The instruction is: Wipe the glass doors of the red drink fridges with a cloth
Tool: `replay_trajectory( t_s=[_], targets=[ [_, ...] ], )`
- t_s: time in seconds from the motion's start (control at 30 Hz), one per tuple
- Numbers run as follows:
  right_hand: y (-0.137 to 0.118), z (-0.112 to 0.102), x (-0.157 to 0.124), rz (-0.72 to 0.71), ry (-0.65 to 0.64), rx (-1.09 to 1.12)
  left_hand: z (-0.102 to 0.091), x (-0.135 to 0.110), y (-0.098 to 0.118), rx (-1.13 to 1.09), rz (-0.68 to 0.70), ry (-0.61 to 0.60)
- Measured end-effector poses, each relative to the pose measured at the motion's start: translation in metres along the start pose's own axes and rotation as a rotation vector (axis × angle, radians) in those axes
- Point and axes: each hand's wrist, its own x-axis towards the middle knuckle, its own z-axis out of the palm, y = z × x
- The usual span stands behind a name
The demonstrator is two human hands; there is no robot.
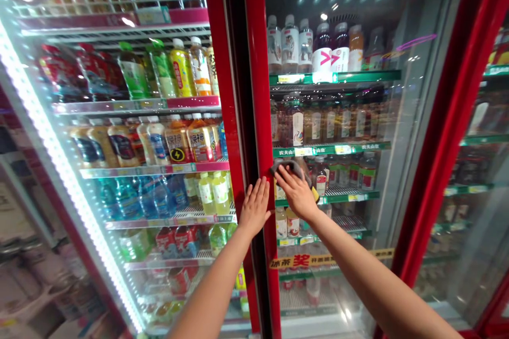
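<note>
My left hand (254,206) lies flat with fingers stretched out against the red frame (260,116) of a drinks fridge, at about mid height. My right hand (296,190) presses a dark grey cloth (292,166) against the glass door (358,180) just right of that frame. A yellow bit shows under the right hand's heel. Behind the glass stand rows of bottled drinks on green-edged shelves (330,149).
A lit fridge section (159,132) to the left holds several shelves of coloured bottles, with a bright light strip down its left side. Another red-framed door (449,116) stands at the right. Ceiling lights reflect in the glass at the top.
</note>
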Motion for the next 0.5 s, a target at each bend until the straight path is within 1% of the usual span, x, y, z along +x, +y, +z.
replay_trajectory(
  t_s=[0.07,0.13,0.2,0.3,0.37,0.43,0.5],
  targets=[
    [-0.002,-0.001,-0.008,-0.145,-0.08,-0.006,0.001,-0.003,0.0,-0.014,-0.001,0.008],
    [0.0,-0.004,-0.01,-0.218,-0.111,-0.023,0.0,-0.005,0.0,-0.023,-0.005,0.013],
    [0.001,-0.007,-0.003,-0.216,-0.096,-0.046,-0.003,-0.005,-0.001,-0.029,-0.027,0.018],
    [-0.003,-0.008,0.011,-0.151,-0.033,-0.07,-0.01,-0.005,-0.002,-0.03,-0.068,0.029],
    [-0.008,-0.004,0.011,-0.135,-0.015,-0.069,-0.013,-0.006,-0.002,-0.027,-0.088,0.033],
    [-0.011,0.001,0.002,-0.21,-0.04,-0.044,-0.015,-0.011,-0.002,-0.021,-0.111,0.033],
    [-0.011,0.004,-0.005,-0.337,-0.082,-0.003,-0.017,-0.016,-0.002,-0.016,-0.131,0.03]
  ],
)
